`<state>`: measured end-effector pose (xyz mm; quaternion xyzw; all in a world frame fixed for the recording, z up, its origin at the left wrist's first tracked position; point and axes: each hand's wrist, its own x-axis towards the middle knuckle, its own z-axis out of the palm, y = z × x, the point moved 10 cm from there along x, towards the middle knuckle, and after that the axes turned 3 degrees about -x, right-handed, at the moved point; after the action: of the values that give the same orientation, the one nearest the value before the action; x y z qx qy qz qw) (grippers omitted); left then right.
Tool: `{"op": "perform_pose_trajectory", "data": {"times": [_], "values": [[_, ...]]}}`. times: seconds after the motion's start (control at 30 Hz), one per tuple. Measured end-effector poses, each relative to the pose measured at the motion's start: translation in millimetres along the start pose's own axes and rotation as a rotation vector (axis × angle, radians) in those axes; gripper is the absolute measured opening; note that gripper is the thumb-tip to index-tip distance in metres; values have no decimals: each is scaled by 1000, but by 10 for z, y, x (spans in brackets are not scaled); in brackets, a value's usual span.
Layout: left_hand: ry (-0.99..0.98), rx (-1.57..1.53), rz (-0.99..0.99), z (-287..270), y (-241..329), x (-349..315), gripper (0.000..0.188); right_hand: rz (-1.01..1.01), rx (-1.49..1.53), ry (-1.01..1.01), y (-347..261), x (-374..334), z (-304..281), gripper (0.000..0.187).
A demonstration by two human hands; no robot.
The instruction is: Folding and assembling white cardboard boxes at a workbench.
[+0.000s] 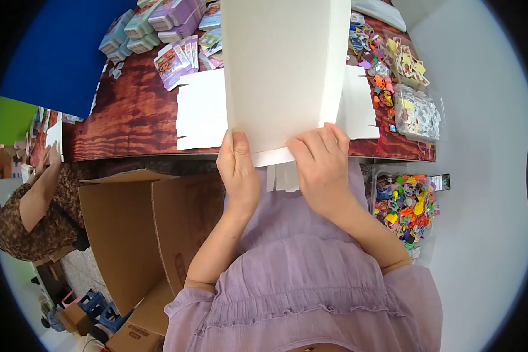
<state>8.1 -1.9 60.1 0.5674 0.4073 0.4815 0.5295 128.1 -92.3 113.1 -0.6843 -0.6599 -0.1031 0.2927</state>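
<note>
Head view: both hands (pixel 322 163) grip white card (pixel 283 79) at its near end.

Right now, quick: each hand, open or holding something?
Left hand: closed, holding the folded white card near its lower left corner.
Right hand: closed on the same card, toward its lower right.

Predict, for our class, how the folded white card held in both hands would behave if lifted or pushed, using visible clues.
The folded white card is probably light for its size, since its edges look thin. It seems fairly stiff, reaching past the left hand and right hand without obvious sagging. Pushed, it may bend along its side folds.
</note>
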Motion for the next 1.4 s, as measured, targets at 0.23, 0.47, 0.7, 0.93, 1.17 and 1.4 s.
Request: {"op": "perform_pose_trajectory", "data": {"times": [0.23, 0.47, 0.7, 0.93, 1.17, 1.4], "values": [[-55, -26, -73, 60, -155, -22, 47, 4, 77, -238, 121, 37, 146, 14], [31, -79, 7, 29, -30, 45, 40, -26, -65, 24, 178, -4, 7, 18], [26, -106, 19, 30, -17, 14, 39, -30, 25, -95, 198, 109, 94, 20], [21, -102, 26, 71, -42, 48, 36, -37, 69, -144, 234, 29, 204, 19], [27, -195, -60, 46, -78, 150, 39, -109, -15, 31, 209, 62, 95, 20], [-40, -315, -90, 52, -226, 169, 32, -120, -25, -215, 130, 149, 174, 25]]}}
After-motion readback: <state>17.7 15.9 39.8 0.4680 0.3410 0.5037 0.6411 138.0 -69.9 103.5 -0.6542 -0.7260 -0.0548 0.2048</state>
